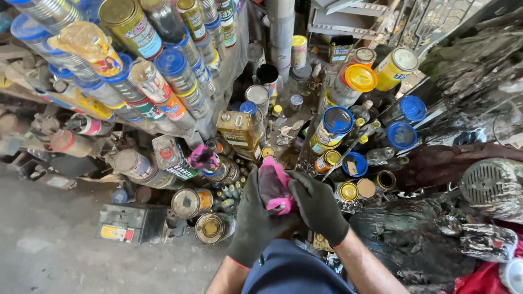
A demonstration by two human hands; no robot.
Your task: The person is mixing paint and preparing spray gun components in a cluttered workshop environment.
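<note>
Both my hands wear dark work gloves and meet low in the middle of the head view. My left hand (251,220) and my right hand (317,206) together grip a dirty pink rag (274,188), which is bunched up between them. Just beyond the rag lie small tins, one with another scrap of pink cloth (201,157) on top. A yellow rectangular oil can (236,128) stands upright a little farther off.
Several stacked paint tins with blue and gold lids (136,65) fill the left shelf. Blue-lidded cans (336,121) and yellow-lidded cans (360,78) crowd the right. A dark battery box (131,222) lies on the concrete floor (49,245). Greasy metal parts (436,234) sit at right.
</note>
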